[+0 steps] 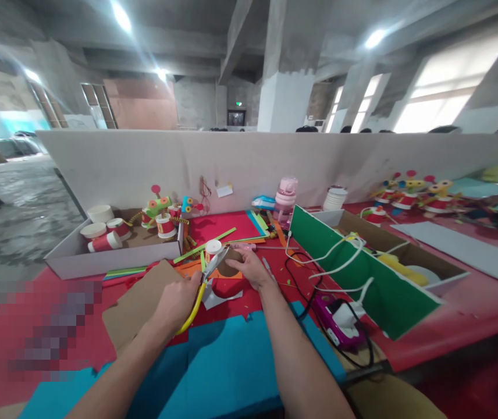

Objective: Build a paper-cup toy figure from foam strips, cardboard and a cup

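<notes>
- Left of the yellow-handled scissors (pixel 215 263), a white tray (pixel 113 263) is filled with red-and-white cups (pixel 105 242) and a green-headed figure (pixel 160 203).
- Right of the scissors, the space is closed off by an upright green panel (pixel 349 276); behind it, yellow pieces (pixel 399 267) are held in an open box (pixel 453 280).
- Between scissors and panel, the red tabletop (pixel 275 256) is crossed by a black cable (pixel 287 269); nearer, a purple power strip (pixel 331 326) is occupied by a white plug (pixel 348 315).
- Just behind the blades, a white-topped cup (pixel 213 249) is stood; farther back, a pink bottle (pixel 286 201) is placed before a white partition (pixel 249 154).
- Beyond the scissors, across the room, a green sign (pixel 238 103) is mounted, too small to be read.
- By the left hand (pixel 181 299) the scissors are grasped at their handles; at their blades a brown cardboard disc (pixel 228 267) is pinched by the right hand (pixel 249 267).
- Below the scissors, blue board (pixel 231 361) is spread under the forearms.
</notes>
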`<move>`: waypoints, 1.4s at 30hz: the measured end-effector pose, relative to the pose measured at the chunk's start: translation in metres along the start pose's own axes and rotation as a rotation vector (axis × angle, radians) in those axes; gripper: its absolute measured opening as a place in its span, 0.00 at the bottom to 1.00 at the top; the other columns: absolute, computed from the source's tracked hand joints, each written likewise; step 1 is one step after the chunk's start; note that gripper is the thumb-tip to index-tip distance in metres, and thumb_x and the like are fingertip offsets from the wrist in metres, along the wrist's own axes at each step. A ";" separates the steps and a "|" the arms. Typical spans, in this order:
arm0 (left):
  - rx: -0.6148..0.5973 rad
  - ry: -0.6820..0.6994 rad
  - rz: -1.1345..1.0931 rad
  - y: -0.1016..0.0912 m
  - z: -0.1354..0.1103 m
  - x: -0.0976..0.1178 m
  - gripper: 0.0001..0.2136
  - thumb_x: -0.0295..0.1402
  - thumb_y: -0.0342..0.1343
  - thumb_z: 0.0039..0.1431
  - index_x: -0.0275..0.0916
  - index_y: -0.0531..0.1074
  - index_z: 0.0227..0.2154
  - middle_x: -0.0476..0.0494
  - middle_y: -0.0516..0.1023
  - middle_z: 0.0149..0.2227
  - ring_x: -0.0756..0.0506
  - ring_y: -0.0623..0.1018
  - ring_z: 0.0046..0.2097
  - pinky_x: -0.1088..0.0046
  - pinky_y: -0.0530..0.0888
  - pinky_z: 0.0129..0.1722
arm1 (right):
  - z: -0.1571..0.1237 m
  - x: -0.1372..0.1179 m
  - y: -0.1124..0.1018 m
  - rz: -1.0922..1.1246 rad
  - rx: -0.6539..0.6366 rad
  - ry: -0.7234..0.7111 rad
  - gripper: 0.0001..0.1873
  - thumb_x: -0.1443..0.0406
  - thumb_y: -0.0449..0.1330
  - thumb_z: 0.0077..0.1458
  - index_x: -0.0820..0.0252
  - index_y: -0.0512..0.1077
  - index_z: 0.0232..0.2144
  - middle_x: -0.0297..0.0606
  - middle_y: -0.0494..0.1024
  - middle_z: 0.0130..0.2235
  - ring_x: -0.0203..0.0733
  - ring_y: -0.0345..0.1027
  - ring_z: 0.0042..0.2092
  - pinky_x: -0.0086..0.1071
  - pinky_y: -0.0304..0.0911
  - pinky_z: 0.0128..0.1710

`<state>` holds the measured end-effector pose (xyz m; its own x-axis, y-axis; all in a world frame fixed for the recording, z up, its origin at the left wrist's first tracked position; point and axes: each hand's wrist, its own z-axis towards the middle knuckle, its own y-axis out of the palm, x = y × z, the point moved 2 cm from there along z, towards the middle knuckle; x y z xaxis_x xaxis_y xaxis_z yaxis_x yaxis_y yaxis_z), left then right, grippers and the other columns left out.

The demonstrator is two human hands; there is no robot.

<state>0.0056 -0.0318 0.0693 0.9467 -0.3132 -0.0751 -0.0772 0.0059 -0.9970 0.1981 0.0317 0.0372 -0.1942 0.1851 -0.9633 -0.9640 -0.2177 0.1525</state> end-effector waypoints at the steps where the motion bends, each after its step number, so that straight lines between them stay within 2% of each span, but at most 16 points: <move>1: -0.008 0.007 0.006 0.000 0.001 -0.001 0.11 0.33 0.38 0.65 0.39 0.62 0.46 0.40 0.77 0.33 0.40 0.79 0.37 0.68 0.71 0.35 | 0.000 0.001 -0.001 -0.019 -0.006 0.001 0.17 0.59 0.69 0.39 0.59 0.78 0.35 0.34 0.79 0.33 0.40 0.71 0.36 0.33 0.65 0.39; 8: 0.019 0.053 0.009 0.008 0.003 -0.006 0.11 0.33 0.38 0.65 0.39 0.61 0.46 0.40 0.77 0.32 0.40 0.79 0.36 0.68 0.71 0.34 | 0.004 0.006 -0.008 -0.037 0.055 -0.042 0.17 0.58 0.68 0.40 0.59 0.77 0.34 0.36 0.77 0.37 0.41 0.69 0.39 0.35 0.65 0.41; 12: 0.035 0.042 -0.002 0.010 -0.001 -0.007 0.11 0.32 0.39 0.64 0.39 0.60 0.46 0.39 0.76 0.35 0.40 0.79 0.36 0.69 0.70 0.33 | 0.004 0.006 -0.005 -0.065 0.079 -0.039 0.17 0.58 0.68 0.41 0.59 0.77 0.34 0.36 0.76 0.37 0.41 0.68 0.39 0.35 0.65 0.41; 18: 0.079 0.050 -0.028 0.015 -0.001 -0.009 0.12 0.34 0.36 0.66 0.39 0.59 0.47 0.38 0.75 0.39 0.39 0.79 0.37 0.68 0.69 0.31 | 0.002 0.000 -0.003 -0.107 0.085 -0.094 0.16 0.59 0.68 0.41 0.59 0.77 0.34 0.38 0.75 0.42 0.43 0.67 0.45 0.35 0.64 0.45; 21: 0.085 0.048 -0.023 0.016 -0.001 -0.009 0.12 0.34 0.36 0.65 0.39 0.58 0.48 0.37 0.75 0.40 0.39 0.79 0.38 0.68 0.69 0.31 | 0.002 -0.001 -0.002 -0.072 0.072 -0.072 0.15 0.59 0.68 0.41 0.59 0.77 0.34 0.37 0.76 0.38 0.44 0.68 0.44 0.36 0.64 0.45; 25: 0.062 0.049 -0.040 0.016 -0.001 -0.008 0.12 0.34 0.38 0.65 0.39 0.59 0.48 0.39 0.76 0.37 0.39 0.79 0.38 0.68 0.69 0.32 | 0.001 0.000 0.000 -0.052 0.051 -0.038 0.16 0.59 0.68 0.40 0.58 0.76 0.34 0.35 0.77 0.35 0.42 0.70 0.40 0.35 0.64 0.42; 29: 0.041 0.029 -0.043 0.012 -0.001 -0.006 0.13 0.33 0.38 0.64 0.39 0.59 0.49 0.39 0.76 0.36 0.38 0.79 0.39 0.68 0.69 0.32 | -0.001 0.001 0.004 -0.071 -0.012 -0.011 0.16 0.58 0.67 0.43 0.58 0.76 0.36 0.35 0.78 0.35 0.42 0.71 0.38 0.35 0.64 0.41; 38: -0.010 -0.001 -0.061 0.006 -0.004 -0.001 0.13 0.37 0.37 0.66 0.39 0.61 0.46 0.39 0.77 0.34 0.39 0.79 0.38 0.68 0.70 0.34 | -0.001 -0.001 0.006 -0.048 -0.021 -0.011 0.16 0.58 0.68 0.42 0.59 0.76 0.35 0.35 0.78 0.34 0.41 0.71 0.37 0.35 0.65 0.40; 42: -0.008 0.004 -0.017 0.006 -0.004 -0.003 0.11 0.32 0.38 0.65 0.39 0.61 0.46 0.39 0.77 0.34 0.40 0.79 0.37 0.68 0.70 0.34 | -0.002 0.002 0.002 -0.043 -0.024 0.029 0.19 0.59 0.68 0.41 0.59 0.75 0.38 0.36 0.78 0.35 0.41 0.71 0.37 0.34 0.64 0.40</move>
<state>0.0011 -0.0345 0.0632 0.9467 -0.3168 -0.0579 -0.0636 -0.0076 -0.9979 0.1957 0.0300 0.0354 -0.1470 0.1670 -0.9749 -0.9668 -0.2327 0.1059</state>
